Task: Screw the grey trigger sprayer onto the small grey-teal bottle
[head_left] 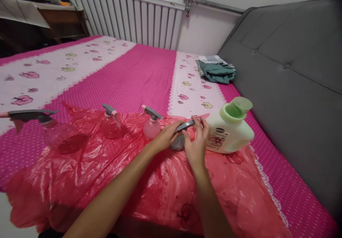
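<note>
Both my hands are on a small clear spray bottle (177,143) with a grey trigger head (185,125). The fingers of my left hand (167,137) grip the head from the left. My right hand (196,143) pinches its other side, thumb and fingers curled round it. The lower bottle is partly hidden behind my hands. Just right of them stands a large white detergent jug (227,131) with a translucent green cap (237,108). Left of my hands, a spray bottle (151,128) with a grey and pink trigger stands upright.
Farther left are another spray bottle (110,126) and a larger one (62,136). A crinkled red plastic sheet (107,174) lies under them on the pink bed cover (133,78). Folded clothes (216,70) rest by the grey headboard (291,53). A radiator (125,15) lines the wall.
</note>
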`<state>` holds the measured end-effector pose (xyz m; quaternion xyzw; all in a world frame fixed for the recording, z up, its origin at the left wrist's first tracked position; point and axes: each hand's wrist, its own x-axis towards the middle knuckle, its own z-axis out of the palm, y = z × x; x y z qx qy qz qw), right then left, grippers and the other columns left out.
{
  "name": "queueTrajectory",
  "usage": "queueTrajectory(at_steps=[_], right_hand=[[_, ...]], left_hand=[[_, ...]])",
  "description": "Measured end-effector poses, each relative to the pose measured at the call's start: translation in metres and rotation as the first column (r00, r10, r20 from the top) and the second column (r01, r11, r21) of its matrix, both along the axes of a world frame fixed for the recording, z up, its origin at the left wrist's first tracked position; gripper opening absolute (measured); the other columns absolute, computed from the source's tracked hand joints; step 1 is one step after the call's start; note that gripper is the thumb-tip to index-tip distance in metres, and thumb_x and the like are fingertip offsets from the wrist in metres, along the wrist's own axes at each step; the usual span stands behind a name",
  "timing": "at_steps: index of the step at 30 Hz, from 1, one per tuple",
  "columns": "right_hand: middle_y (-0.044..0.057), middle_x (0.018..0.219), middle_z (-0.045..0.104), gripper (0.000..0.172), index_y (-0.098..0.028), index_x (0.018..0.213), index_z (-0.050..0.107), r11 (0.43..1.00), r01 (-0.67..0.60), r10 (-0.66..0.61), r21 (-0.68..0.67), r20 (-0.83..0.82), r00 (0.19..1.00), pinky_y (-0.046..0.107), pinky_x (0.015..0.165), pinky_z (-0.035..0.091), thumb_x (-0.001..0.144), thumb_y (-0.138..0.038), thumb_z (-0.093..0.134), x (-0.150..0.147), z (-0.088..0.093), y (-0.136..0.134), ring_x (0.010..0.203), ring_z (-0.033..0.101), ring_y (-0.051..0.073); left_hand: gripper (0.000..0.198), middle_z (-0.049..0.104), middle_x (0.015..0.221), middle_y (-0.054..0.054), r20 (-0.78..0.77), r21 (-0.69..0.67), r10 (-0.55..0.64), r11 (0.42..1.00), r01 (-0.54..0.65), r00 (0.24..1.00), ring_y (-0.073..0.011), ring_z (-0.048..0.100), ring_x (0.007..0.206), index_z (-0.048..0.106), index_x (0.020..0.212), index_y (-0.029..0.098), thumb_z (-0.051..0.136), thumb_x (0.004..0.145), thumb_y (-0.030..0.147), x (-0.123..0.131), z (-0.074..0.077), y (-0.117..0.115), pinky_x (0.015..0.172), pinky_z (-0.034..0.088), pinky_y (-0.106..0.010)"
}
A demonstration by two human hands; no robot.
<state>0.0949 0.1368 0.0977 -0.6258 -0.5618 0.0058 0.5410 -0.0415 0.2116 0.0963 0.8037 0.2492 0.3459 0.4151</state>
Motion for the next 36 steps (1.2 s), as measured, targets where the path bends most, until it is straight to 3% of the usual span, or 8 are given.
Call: queueTrajectory(at_steps=[5, 9, 12, 21, 26, 29, 33, 36], right_hand=[[0.011, 0.129, 0.045, 0.028, -0.02, 0.118, 0.072, 0.993, -0.103, 0.11, -0.064, 0.124, 0.986, 0.039, 0.116, 0.043, 0.091, -0.025, 0.066, 0.019, 0.015, 0.002, 0.125, 0.05, 0.023], [0.011, 0.129, 0.046, 0.028, -0.018, 0.114, 0.071, 0.982, -0.135, 0.161, -0.133, 0.212, 0.964, 0.037, 0.109, 0.044, 0.088, -0.011, 0.065, 0.022, 0.023, -0.002, 0.123, 0.049, 0.024], [0.008, 0.121, 0.057, 0.028, -0.017, 0.112, 0.07, 0.952, -0.118, 0.198, -0.281, 0.276, 0.94, 0.035, 0.1, 0.043, 0.09, -0.004, 0.061, 0.019, 0.033, -0.003, 0.112, 0.051, 0.024], [0.006, 0.115, 0.066, 0.024, -0.018, 0.122, 0.068, 0.747, 0.1, 0.204, -0.657, 0.37, 0.906, 0.03, 0.091, 0.04, 0.098, -0.019, 0.07, 0.01, 0.07, 0.009, 0.114, 0.059, 0.024], [0.008, 0.112, 0.068, 0.024, -0.02, 0.124, 0.068, 0.665, 0.247, 0.138, -0.704, 0.442, 0.886, 0.029, 0.078, 0.039, 0.101, -0.027, 0.068, 0.0, 0.076, 0.005, 0.108, 0.065, 0.026], [0.009, 0.109, 0.069, 0.024, -0.021, 0.124, 0.068, 0.607, 0.342, 0.083, -0.717, 0.486, 0.87, 0.028, 0.073, 0.037, 0.102, -0.032, 0.067, -0.011, 0.081, 0.001, 0.102, 0.067, 0.026], [0.012, 0.107, 0.069, 0.024, -0.016, 0.121, 0.068, 0.57, 0.405, 0.038, -0.714, 0.516, 0.856, 0.027, 0.073, 0.04, 0.103, -0.032, 0.065, -0.025, 0.086, 0.001, 0.096, 0.068, 0.025], [0.016, 0.108, 0.069, 0.025, -0.012, 0.119, 0.068, 0.587, 0.421, 0.023, -0.692, 0.534, 0.845, 0.027, 0.074, 0.043, 0.102, -0.03, 0.064, -0.028, 0.086, 0.004, 0.095, 0.068, 0.025]], left_hand=[[0.036, 0.069, 0.133, -0.013, 0.067, -0.009, -0.048, 0.999, 0.048, 0.997, -0.0278, 0.066, 0.123, 0.059, 0.135, 0.02, 0.053, 0.103, 0.032, 0.002, -0.002, -0.001, 0.107, 0.051, -0.04], [0.033, 0.071, 0.132, -0.013, 0.095, -0.031, -0.054, 0.998, 0.057, 0.994, -0.0287, 0.066, 0.122, 0.063, 0.13, 0.02, 0.055, 0.102, 0.034, 0.002, -0.013, 0.002, 0.11, 0.05, -0.043], [0.031, 0.072, 0.128, -0.012, 0.109, -0.061, -0.05, 0.997, 0.057, 0.993, -0.0293, 0.067, 0.12, 0.066, 0.126, 0.019, 0.055, 0.102, 0.037, 0.002, -0.022, 0.003, 0.109, 0.05, -0.044], [0.047, 0.062, 0.141, -0.014, 0.16, -0.156, -0.071, 0.983, 0.096, 0.985, -0.0273, 0.061, 0.133, 0.041, 0.15, 0.025, 0.048, 0.106, 0.041, 0.006, -0.025, 0.0, 0.113, 0.049, -0.044], [0.048, 0.064, 0.137, -0.014, 0.165, -0.144, -0.051, 0.987, 0.075, 0.985, -0.0285, 0.062, 0.131, 0.047, 0.144, 0.021, 0.059, 0.099, 0.033, 0.005, -0.03, -0.006, 0.114, 0.049, -0.044], [0.055, 0.061, 0.142, -0.013, 0.207, -0.135, 0.04, 0.991, -0.012, 0.977, -0.0284, 0.058, 0.135, 0.047, 0.142, 0.022, 0.068, 0.092, 0.029, 0.011, -0.035, -0.012, 0.117, 0.045, -0.043], [0.03, 0.066, 0.124, -0.013, 0.251, -0.151, 0.231, 0.969, -0.198, 0.94, -0.0276, 0.065, 0.119, 0.055, 0.122, 0.019, 0.063, 0.094, 0.027, 0.023, -0.042, -0.016, 0.108, 0.049, -0.044], [0.024, 0.07, 0.121, -0.013, 0.253, -0.14, 0.234, 0.969, -0.204, 0.939, -0.0266, 0.067, 0.115, 0.06, 0.119, 0.018, 0.059, 0.095, 0.024, 0.025, -0.042, -0.016, 0.105, 0.051, -0.043]])
